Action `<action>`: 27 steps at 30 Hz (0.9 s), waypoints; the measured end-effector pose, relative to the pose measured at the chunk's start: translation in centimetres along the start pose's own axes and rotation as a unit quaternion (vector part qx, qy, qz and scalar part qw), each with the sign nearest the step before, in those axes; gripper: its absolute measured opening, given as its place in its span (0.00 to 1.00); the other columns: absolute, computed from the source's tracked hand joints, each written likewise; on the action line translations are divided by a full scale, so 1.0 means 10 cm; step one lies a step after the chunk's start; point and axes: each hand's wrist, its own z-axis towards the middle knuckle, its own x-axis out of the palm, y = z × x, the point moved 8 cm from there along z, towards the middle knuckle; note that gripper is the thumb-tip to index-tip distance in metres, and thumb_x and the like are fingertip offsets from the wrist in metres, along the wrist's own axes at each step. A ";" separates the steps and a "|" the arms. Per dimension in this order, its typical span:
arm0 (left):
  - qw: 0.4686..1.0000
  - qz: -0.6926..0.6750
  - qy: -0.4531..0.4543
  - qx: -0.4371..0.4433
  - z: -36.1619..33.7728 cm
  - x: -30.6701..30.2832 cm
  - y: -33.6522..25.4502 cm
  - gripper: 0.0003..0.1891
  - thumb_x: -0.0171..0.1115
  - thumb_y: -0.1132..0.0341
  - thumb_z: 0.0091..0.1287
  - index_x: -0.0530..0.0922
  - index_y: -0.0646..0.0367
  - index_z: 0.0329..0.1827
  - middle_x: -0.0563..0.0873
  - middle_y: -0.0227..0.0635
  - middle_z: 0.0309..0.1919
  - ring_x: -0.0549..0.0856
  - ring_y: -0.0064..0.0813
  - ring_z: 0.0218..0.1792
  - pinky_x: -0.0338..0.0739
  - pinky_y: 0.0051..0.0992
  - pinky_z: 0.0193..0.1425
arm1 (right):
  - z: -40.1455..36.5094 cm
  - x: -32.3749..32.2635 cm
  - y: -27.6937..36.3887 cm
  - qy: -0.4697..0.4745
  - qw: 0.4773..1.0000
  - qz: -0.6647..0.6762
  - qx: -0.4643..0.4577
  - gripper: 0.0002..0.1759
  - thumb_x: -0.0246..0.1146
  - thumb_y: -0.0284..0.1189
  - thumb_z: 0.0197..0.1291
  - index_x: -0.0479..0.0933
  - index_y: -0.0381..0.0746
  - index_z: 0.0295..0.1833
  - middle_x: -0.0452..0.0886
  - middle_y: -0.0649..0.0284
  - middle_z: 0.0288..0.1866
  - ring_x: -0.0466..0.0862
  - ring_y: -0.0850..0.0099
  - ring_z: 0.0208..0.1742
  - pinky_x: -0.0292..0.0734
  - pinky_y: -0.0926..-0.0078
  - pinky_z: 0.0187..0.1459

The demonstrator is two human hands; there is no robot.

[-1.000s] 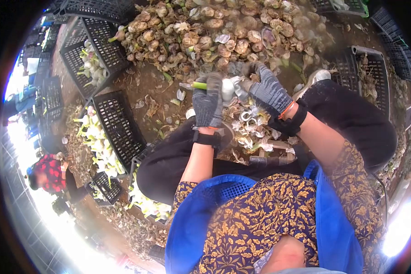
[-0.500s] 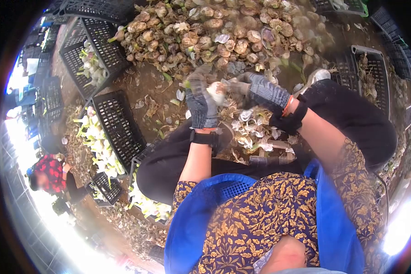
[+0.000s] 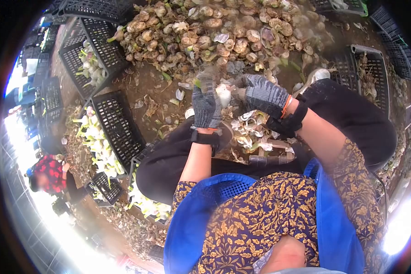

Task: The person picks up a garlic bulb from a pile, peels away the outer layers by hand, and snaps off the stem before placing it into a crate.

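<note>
Gloved fingers of the left hand curl around the stalk of a garlic bulb, its green end poking out on the far side, a grip that seems to leave the round white body exposed between the two hands. The right hand is bent close beside the bulb, but its fingertips blur, and from here I cannot tell whether they pinch, press or hold anything. Both gloves are ribbed grey knit, soiled at the fingers, above black bands at the wrists. Below the hands, papery white peelings lie curled in a loose pile between dark-trousered knees, bent wide apart, probably to keep the lap out of the way. Ahead, within apparent reach, rises a heap of unpeeled bulbs, knobbly, brown and earth-stained, on bare, littered ground. To the left, a black mesh crate of rigid plastic holds smooth, pale bulbs with green stems, perhaps set beside the knee for convenience. Farther off, another person in a red-and-black top is near a smaller crate
</note>
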 end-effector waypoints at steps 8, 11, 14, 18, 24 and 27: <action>0.910 -0.265 0.056 -0.314 -0.09 0.18 0.37 0.17 0.47 0.59 0.67 0.71 0.64 0.48 0.78 0.36 0.41 0.79 0.24 0.37 0.74 0.25 0.38 | 0.04 -0.22 -0.02 -0.162 0.983 0.009 -0.089 0.12 0.56 0.30 0.54 0.72 0.33 0.41 0.77 0.60 0.30 0.76 0.76 0.31 0.73 0.77 0.34; 0.787 -0.518 -0.042 -0.333 -0.12 0.28 0.50 0.16 0.45 0.61 0.68 0.70 0.63 0.50 0.79 0.36 0.39 0.79 0.25 0.36 0.74 0.25 0.38 | 0.02 -0.37 0.03 -0.198 0.971 0.022 -0.129 0.12 0.55 0.29 0.56 0.71 0.32 0.42 0.77 0.63 0.29 0.75 0.76 0.27 0.73 0.77 0.31; 0.779 -0.469 0.022 -0.417 -0.19 0.24 0.38 0.17 0.43 0.68 0.67 0.66 0.64 0.56 0.74 0.43 0.49 0.74 0.31 0.50 0.69 0.28 0.53 | 0.13 -0.21 -0.18 -0.071 0.988 0.130 -0.041 0.14 0.57 0.36 0.56 0.73 0.34 0.36 0.76 0.65 0.25 0.75 0.78 0.25 0.73 0.78 0.28; 0.995 -0.086 0.043 -0.016 -0.13 0.15 0.25 0.19 0.44 0.68 0.66 0.62 0.60 0.60 0.70 0.44 0.54 0.71 0.34 0.56 0.68 0.30 0.57 | 0.22 0.00 -0.17 0.019 0.995 0.032 -0.094 0.21 0.60 0.43 0.55 0.75 0.33 0.38 0.76 0.67 0.23 0.74 0.78 0.24 0.71 0.78 0.26; 0.974 -0.164 0.100 -0.124 -0.18 0.26 0.36 0.18 0.44 0.67 0.67 0.63 0.61 0.59 0.74 0.43 0.50 0.76 0.32 0.50 0.72 0.29 0.52 | 0.02 0.19 0.11 0.056 0.934 -0.237 -0.261 0.17 0.58 0.37 0.55 0.76 0.33 0.42 0.77 0.65 0.24 0.73 0.77 0.22 0.68 0.78 0.24; 0.927 -0.272 0.084 -0.244 -0.23 0.35 0.54 0.16 0.45 0.64 0.67 0.66 0.62 0.55 0.76 0.41 0.44 0.78 0.31 0.42 0.75 0.27 0.45 | 0.04 0.09 -0.08 0.043 0.999 0.006 -0.029 0.16 0.58 0.37 0.55 0.76 0.35 0.40 0.77 0.62 0.25 0.76 0.77 0.23 0.70 0.77 0.25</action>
